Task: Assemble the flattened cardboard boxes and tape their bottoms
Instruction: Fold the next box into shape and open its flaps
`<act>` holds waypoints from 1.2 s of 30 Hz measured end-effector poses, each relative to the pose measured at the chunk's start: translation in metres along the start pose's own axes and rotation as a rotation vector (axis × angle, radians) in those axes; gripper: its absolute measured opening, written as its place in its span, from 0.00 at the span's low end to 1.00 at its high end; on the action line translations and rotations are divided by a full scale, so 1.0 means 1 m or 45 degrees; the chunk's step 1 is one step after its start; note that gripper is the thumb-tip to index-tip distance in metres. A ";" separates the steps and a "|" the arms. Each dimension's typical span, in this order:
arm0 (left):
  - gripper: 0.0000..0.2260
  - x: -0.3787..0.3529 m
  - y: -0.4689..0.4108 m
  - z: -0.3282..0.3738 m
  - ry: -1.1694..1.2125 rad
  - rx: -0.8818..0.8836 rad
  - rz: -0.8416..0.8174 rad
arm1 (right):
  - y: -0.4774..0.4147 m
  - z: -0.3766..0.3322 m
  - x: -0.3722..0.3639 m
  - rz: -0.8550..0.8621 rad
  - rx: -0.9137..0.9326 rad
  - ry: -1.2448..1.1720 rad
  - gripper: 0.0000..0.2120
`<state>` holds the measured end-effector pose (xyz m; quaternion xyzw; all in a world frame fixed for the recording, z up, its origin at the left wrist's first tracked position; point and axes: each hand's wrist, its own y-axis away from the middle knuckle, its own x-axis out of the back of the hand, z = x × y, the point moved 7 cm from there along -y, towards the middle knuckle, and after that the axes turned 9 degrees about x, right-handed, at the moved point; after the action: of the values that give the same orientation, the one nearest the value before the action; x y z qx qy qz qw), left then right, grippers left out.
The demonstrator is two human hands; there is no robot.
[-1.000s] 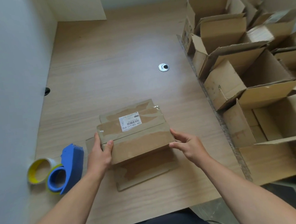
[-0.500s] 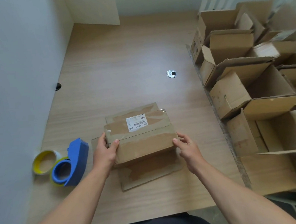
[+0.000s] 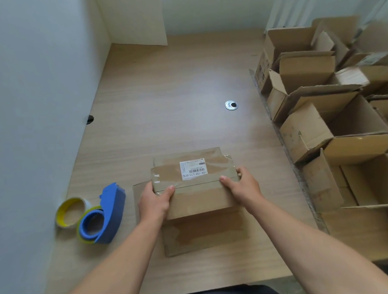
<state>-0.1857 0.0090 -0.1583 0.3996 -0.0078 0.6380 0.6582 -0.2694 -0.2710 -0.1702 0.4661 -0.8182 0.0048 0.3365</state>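
A brown cardboard box [image 3: 198,200] stands on the wooden table [image 3: 174,98] just in front of me, with old tape marks and a white barcode label [image 3: 193,169] on its folded top flaps. One flap lies flat on the table toward me. My left hand [image 3: 154,202] grips the box's left edge, thumb lying on top. My right hand [image 3: 244,187] holds the right edge, thumb on top and fingers round the side. A blue tape dispenser [image 3: 107,214] lies left of the box, beside a yellow-cored tape roll [image 3: 71,211].
Several open assembled cardboard boxes [image 3: 323,116] crowd the right side, standing on flat cardboard. A white wall [image 3: 27,111] borders the table on the left. A metal cable grommet [image 3: 231,105] sits in the tabletop beyond the box.
My right hand has slid up from the box's side onto its top right edge. My left thumb has moved further onto the top. The box stays in place.
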 end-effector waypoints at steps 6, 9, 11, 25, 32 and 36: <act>0.29 0.003 0.007 0.012 -0.020 -0.019 0.101 | 0.008 -0.018 0.000 0.029 0.065 0.026 0.25; 0.17 0.012 0.008 0.017 0.043 -0.074 0.124 | 0.009 -0.026 0.009 0.104 0.122 0.055 0.21; 0.11 0.020 0.008 0.020 0.075 -0.140 0.117 | 0.010 -0.027 0.011 0.105 0.129 -0.063 0.17; 0.15 0.078 0.007 0.061 0.469 -0.393 -0.017 | 0.008 -0.085 0.036 -0.087 0.113 -0.533 0.15; 0.11 0.083 0.007 0.084 0.617 -0.287 -0.205 | 0.013 -0.104 0.051 -0.182 0.093 -0.651 0.23; 0.10 0.081 0.013 0.086 0.589 -0.442 -0.334 | 0.017 -0.089 0.057 -0.144 0.094 -0.548 0.19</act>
<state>-0.1384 0.0289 -0.0511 0.1233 0.0849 0.6107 0.7776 -0.2528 -0.2758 -0.0644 0.5134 -0.8431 -0.0837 0.1365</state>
